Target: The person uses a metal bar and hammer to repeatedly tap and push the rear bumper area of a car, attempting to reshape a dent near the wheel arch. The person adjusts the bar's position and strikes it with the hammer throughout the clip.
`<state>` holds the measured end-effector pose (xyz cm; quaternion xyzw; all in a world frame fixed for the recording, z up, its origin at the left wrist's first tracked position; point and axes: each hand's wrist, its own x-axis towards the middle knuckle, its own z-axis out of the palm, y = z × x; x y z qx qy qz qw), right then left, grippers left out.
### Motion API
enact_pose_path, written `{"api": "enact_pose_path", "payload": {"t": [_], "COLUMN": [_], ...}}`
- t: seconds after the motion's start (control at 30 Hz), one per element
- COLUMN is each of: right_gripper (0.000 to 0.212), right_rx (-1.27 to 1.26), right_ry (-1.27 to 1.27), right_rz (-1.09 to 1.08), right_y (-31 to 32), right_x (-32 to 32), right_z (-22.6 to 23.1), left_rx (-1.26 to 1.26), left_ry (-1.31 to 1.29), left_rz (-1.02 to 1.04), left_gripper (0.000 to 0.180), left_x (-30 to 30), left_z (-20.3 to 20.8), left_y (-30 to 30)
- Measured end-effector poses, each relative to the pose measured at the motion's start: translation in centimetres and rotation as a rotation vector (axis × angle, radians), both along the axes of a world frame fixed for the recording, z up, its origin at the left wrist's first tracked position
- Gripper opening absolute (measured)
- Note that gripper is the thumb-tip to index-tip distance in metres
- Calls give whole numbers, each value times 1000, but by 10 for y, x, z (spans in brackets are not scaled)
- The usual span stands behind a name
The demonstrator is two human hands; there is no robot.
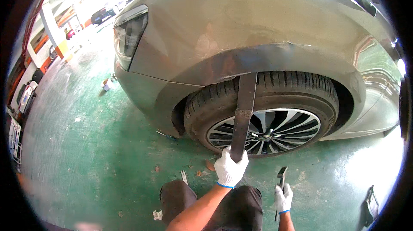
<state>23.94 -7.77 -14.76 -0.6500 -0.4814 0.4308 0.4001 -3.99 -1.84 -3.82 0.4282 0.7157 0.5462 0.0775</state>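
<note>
My left hand [231, 170], in a white knit glove with a blue cuff, is closed around the lower end of a long flat dark metal bar [246, 106]. The bar slants up in front of the wheel [297, 132], and its top end reaches the fender's arch edge, where the tip is hidden. Along the arch, the bronze fender [258, 55] has a dull, scraped, creased patch. My right hand [283, 198], gloved alike, grips a hammer [282, 175] by its handle, low to the right of my knees and apart from the car.
Pliers [184, 177] lie on the green floor [99, 145] beside my left knee. A screwdriver [166, 134] rests near the bumper, and a white can [106, 84] stands farther left. A dark object [371, 205] lies at the lower right. Equipment lines the left wall.
</note>
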Motion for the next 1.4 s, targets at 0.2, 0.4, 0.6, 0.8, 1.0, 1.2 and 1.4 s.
{"api": "enact_pose_path", "payload": {"t": [0.2,0.4,0.6,0.8,1.0,1.2,1.4], "right_gripper": [32,41,38,36,33,34,34], "right_rx": [695,1093,1063,1033,1172,1066,895], "right_ry": [-299,-397,-305,-238,-110,-156,-210], "right_rz": [350,575,613,624,676,654,650], "right_y": [75,121,141,148,150,154,152], "right_x": [-89,-161,-179,-181,-172,-171,-179], "right_z": [220,315,318,322,321,317,320], "left_rx": [-9,99,-30,-94,-52,-135,-57], "left_ry": [-24,70,-3,-75,-66,-138,-114], "left_rz": [-7,3,-11,-14,-30,-37,-57], "left_gripper": [33,34,37,33,30,32,33], "left_x": [5,-2,-1,0,0,1,-2], "left_z": [1,-9,-1,-4,-10,1,-14], "left_y": [2,6,-1,-1,1,-5,2]}}
